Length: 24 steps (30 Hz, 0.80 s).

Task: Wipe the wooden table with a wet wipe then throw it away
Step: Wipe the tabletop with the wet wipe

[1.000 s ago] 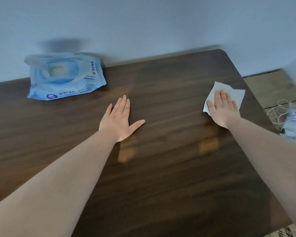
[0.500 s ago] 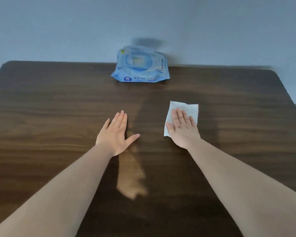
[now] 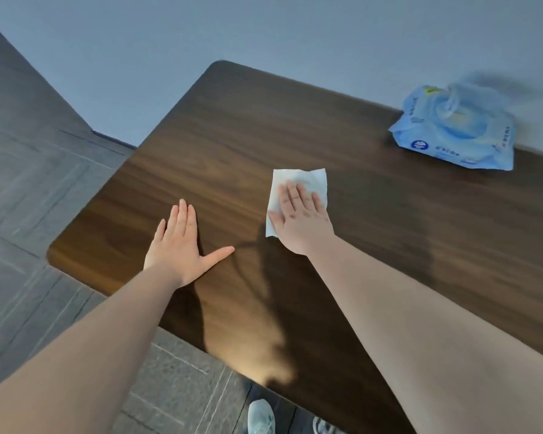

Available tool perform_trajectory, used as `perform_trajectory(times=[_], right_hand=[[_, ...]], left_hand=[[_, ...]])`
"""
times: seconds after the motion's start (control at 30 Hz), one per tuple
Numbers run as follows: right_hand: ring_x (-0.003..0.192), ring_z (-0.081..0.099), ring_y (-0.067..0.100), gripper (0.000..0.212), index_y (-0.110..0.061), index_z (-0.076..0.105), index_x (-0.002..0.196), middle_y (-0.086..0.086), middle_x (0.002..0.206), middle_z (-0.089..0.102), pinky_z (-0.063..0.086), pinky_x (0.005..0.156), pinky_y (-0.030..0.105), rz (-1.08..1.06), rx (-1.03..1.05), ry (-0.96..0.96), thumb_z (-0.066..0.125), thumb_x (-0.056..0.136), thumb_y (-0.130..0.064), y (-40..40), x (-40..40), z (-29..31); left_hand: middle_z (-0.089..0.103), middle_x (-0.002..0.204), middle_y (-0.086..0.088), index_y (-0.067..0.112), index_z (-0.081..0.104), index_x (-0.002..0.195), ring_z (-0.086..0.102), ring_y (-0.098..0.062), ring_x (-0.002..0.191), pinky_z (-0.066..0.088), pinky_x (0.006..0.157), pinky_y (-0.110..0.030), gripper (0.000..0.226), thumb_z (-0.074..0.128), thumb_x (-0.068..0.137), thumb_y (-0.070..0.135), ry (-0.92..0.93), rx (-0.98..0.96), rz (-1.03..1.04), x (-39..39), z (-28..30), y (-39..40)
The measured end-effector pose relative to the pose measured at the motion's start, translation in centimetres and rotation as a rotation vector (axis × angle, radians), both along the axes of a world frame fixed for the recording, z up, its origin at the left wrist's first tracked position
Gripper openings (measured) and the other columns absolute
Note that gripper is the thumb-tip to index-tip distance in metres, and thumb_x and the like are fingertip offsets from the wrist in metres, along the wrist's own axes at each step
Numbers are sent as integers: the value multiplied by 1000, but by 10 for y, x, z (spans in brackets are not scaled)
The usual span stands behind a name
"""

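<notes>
**Right palm flat on wet wipe, left palm flat on wood**

Head view. Dark wooden table, rounded corners, seen at a slant, far edge against a pale wall. White wet wipe spread flat on the tabletop just past centre, roughly rectangular, slightly crumpled at its far edge. Right hand pressed palm-down on the wipe's near half, fingers together and straight, pointing to 12 o'clock; no pinch, no curl, wipe pinned under the flat palm, not gripped. Left hand at 9 o'clock from the right hand, apart from the wipe, palm-down on bare wood, fingers extended, thumb splayed wide toward 3 o'clock; holding nothing. Both forearms bare, reaching in from the bottom of the frame. Blue wet wipe pack at 2 o'clock from the wipe, well apart, lying near the table's far edge by the wall, blurred. Grey tiled floor at 9 o'clock and below the near table edge. Two light shoes at 6 o'clock on the floor, partly cut off. Bright glare patch on the wood near the front edge.
</notes>
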State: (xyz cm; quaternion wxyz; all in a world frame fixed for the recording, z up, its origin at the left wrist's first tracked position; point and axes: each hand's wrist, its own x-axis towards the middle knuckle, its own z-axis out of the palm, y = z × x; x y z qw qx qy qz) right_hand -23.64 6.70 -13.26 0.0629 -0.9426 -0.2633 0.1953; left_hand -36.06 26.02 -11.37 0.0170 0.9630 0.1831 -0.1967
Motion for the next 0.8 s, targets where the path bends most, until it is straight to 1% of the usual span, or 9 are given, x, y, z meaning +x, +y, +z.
perform_trajectory(times=[0.1,0.3,0.43,0.5,0.53,0.6,0.67,0.73,0.8], right_hand=[[146,-15,16,61,-20,-9,150,-2,160,-13,-9,117,38,69,11,-8,8,99,-47,46,4,-1],[146,-13,17,60,-20,-7,150,-2,160,-10,-9,118,40,192,36,-14,9,99,-47,137,17,-1],[147,-11,18,59,-20,-7,150,-1,160,-10,-9,117,40,268,45,-34,10,99,-45,184,21,-2],[147,-11,18,59,-20,-7,150,-1,160,-9,-8,117,40,286,46,-44,10,99,-45,193,23,-4],[147,-11,18,60,-20,-7,150,-2,160,-10,-8,118,40,292,45,-39,10,99,-46,194,24,-5],[146,-12,17,60,-21,-8,150,-2,160,-10,-8,117,40,321,38,-26,10,99,-47,191,24,-6],[146,-11,16,60,-21,-7,150,-3,160,-10,-8,117,39,353,43,-21,10,99,-48,181,23,-6],[146,-11,15,61,-21,-6,150,-3,160,-9,-8,117,39,352,50,-12,10,99,-48,168,20,-5],[146,-11,14,61,-22,-6,151,-4,160,-9,-9,118,39,313,44,-5,10,98,-49,146,12,-4]], left_hand=[[-18,158,-7,9,-14,148,-15,-19,145,-2,118,-41,121,5,62,92,-17,-19,5,-2,-6,6],[-19,158,-2,14,-16,148,-18,-18,144,-8,117,-41,120,8,61,94,-55,-105,30,-1,-8,11],[-16,159,-2,16,-15,149,-17,-17,145,-9,117,-40,126,-1,49,92,-119,-147,46,-1,-6,10],[-14,159,-1,17,-10,150,-16,-16,145,-8,117,-39,126,-1,49,91,-147,-152,44,-2,-6,12],[-13,159,-1,17,-8,150,-15,-16,145,-8,117,-39,123,2,52,91,-154,-146,39,-3,-7,12],[-11,160,-1,18,-6,150,-14,-17,145,-7,117,-40,117,13,61,90,-160,-137,35,-5,-8,12],[-9,160,-1,18,-6,150,-12,-18,146,-8,117,-39,113,21,67,89,-167,-135,42,-5,-9,11],[-8,160,-1,17,-7,150,-10,-19,146,-6,117,-40,115,22,66,90,-162,-123,47,-3,-10,12],[-13,160,-2,15,-10,150,-13,-19,146,-5,118,-41,117,20,66,92,-104,-124,44,-2,-10,13]])
